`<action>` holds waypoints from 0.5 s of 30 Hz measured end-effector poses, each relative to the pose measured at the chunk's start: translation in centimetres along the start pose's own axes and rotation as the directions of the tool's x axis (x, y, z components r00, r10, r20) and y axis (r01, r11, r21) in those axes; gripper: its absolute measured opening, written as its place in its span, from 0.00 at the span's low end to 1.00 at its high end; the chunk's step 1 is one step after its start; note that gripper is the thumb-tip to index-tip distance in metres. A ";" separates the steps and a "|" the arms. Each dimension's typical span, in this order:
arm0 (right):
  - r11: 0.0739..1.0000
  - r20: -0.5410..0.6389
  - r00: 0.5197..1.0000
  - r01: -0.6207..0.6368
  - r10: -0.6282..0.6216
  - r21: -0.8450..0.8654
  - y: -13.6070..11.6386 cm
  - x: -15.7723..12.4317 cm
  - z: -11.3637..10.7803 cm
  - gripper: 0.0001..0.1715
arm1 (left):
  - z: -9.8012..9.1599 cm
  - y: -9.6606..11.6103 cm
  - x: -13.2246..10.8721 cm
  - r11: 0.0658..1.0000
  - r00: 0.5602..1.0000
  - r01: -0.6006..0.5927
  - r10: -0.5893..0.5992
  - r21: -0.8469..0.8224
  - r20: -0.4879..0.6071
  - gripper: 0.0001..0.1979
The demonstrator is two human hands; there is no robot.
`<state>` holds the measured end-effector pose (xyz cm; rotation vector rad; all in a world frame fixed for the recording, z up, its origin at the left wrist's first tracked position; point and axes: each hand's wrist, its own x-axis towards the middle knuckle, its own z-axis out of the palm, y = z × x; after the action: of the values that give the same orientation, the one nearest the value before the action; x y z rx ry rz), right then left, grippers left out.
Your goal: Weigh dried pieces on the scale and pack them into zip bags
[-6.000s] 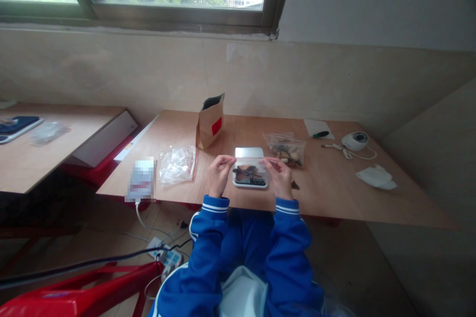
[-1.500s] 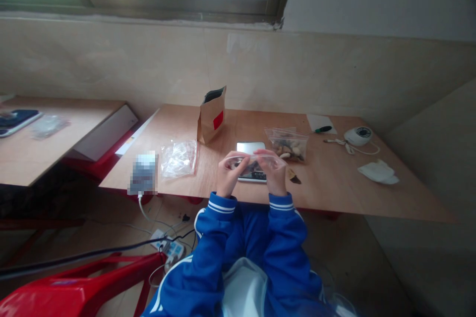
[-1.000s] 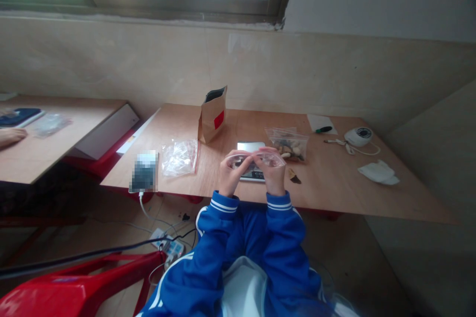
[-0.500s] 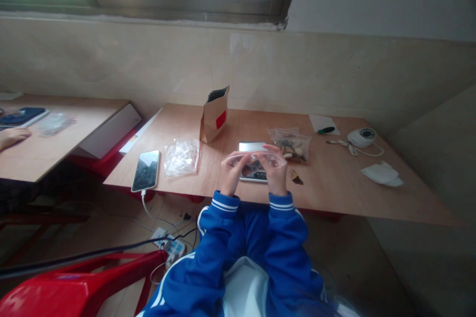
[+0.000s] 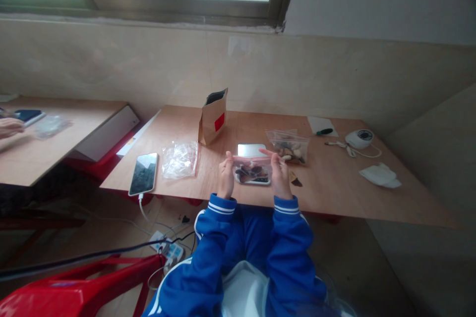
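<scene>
Between my two hands a clear zip bag [image 5: 253, 170] is stretched out, its pinkish seal strip along the top and dark brown pieces inside. My left hand [image 5: 225, 177] pinches the bag's left upper corner, thumb up. The right upper corner is pinched by my right hand [image 5: 280, 177], with the index finger pointing left behind it. Beneath and behind the bag lies a small scale [image 5: 252, 149], partly covered. Just right of my right hand sit a second zip bag [image 5: 292, 148] of brownish and pale pieces and a loose brown piece [image 5: 295, 179].
A brown paper bag [image 5: 213, 121] stands open at the back. To the left lie a pack of clear bags [image 5: 180, 160] and a charging phone [image 5: 144, 173]. A white camera [image 5: 359, 137], a screwdriver [image 5: 325, 132] and a white cloth-like item [image 5: 380, 175] are rightward. Another person's hand [image 5: 10, 127] is far left.
My hands have moved apart along the zip bag's top edge, from its middle to its corners. The bag now faces me more, showing its contents. The other person's hand at left has shifted.
</scene>
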<state>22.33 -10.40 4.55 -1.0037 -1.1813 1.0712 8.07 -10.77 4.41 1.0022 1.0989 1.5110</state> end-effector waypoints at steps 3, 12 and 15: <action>0.999 0.018 0.999 -0.026 0.027 -0.021 0.4 -0.1 -0.4 0.31 | 0.1 -0.5 0.3 0.997 0.997 0.074 -0.074 -0.012 0.016 0.35; 0.993 -0.293 0.956 -0.041 0.006 -0.111 0.3 6.0 -8.3 0.35 | -5.4 -0.3 1.6 0.992 0.996 0.082 -0.085 0.095 0.030 0.38; 0.960 -0.460 0.887 -0.168 0.048 -0.225 1.9 9.2 -12.2 0.29 | -8.5 -0.3 1.8 0.988 0.989 0.092 -0.077 0.123 -0.124 0.34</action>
<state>34.82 -1.53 3.19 -1.4504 -0.8982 0.7176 -0.29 -10.30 2.10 0.9493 1.3213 1.4615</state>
